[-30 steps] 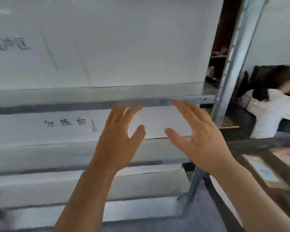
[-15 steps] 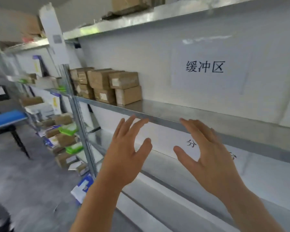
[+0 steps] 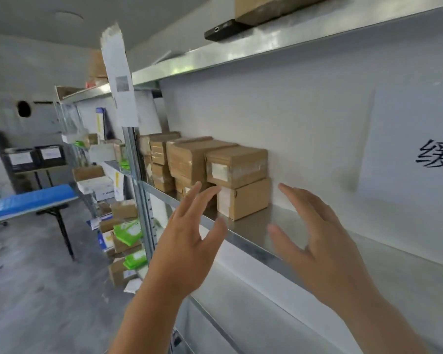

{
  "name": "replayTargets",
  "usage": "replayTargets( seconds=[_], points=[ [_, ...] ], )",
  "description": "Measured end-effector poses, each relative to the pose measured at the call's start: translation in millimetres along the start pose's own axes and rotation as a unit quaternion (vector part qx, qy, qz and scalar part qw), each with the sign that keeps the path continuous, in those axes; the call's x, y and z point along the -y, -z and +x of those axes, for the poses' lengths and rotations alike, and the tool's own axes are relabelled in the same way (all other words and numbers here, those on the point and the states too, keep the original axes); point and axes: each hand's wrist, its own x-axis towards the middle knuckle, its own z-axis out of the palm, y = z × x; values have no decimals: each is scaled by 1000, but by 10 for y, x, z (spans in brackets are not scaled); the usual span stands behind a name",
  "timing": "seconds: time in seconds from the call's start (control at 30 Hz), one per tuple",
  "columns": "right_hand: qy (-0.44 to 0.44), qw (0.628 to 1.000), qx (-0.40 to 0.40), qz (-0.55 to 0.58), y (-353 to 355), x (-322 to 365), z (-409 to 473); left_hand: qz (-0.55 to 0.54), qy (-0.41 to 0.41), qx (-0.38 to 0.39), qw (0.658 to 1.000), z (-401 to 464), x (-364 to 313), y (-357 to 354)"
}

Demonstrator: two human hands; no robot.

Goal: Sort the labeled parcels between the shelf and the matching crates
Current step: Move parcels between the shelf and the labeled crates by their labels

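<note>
- Black bins [image 3: 33,157]: two dark bins with white labels stand on a stand against the far left wall.
- Desk [image 3: 28,200]: a blue-topped folding desk stands on the grey floor [image 3: 36,290], left of the shelving.
- Far shelf unit [image 3: 87,159]: holds white boxes, brown cartons and green packets [image 3: 128,231] on several levels; more cartons sit low near the floor.
- Post [image 3: 136,175]: a perforated metal upright separates the far unit from the near shelf; a white paper sheet [image 3: 119,80] is taped to it above.
- Parcels [image 3: 237,166]: brown cardboard parcels with white labels are stacked two high at the left end of the near shelf [image 3: 256,231], against the white back panel. The nearest stack stands just beyond the hands.
- Left hand [image 3: 189,241]: raised in front of the shelf edge, fingers spread and straight, holding nothing. Its fingertips overlap the lower parcels in view; contact cannot be confirmed.
- Right hand [image 3: 322,241]: raised over the bare shelf surface, fingers spread, holding nothing.
- Upper shelf [image 3: 266,44]: carries a black flat device [image 3: 225,30] and a brown carton [image 3: 264,7].
- Sign [image 3: 414,152]: a white sheet with black characters on the back panel, far right, partly cut off.
</note>
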Motion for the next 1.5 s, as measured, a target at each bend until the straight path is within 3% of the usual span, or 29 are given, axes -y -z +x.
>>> replayTargets(
  seconds=[0.23,0.33,0.53,0.7,1.07,1.2,1.33,1.5],
  points=[
    [-9,1000,-5,-2,-721,-11,838,-78,-20,-4,997,944,507,-171],
    [-66,997,-31,14,-999,17,1143,-114,-42,7,993,1348,715,-269],
    [-168,971,-146,85,-1324,58,1576,-176,-60,-85,979,1632,844,-481],
    [-216,942,-221,132,-1358,198,1618,-247,-71,-39,966,1733,917,-540],
    [-137,927,-335,98,-718,569,1032,-351,-130,19,927,1565,370,-418],
    [-151,924,-351,27,-205,602,452,-436,-145,93,883,1223,-60,-499],
    [-166,921,-347,-61,370,687,-325,-481,-180,219,830,742,-542,-624],
    [-172,917,-359,21,1280,886,-1533,-558,-181,350,730,-79,-1237,-743]
  ],
)
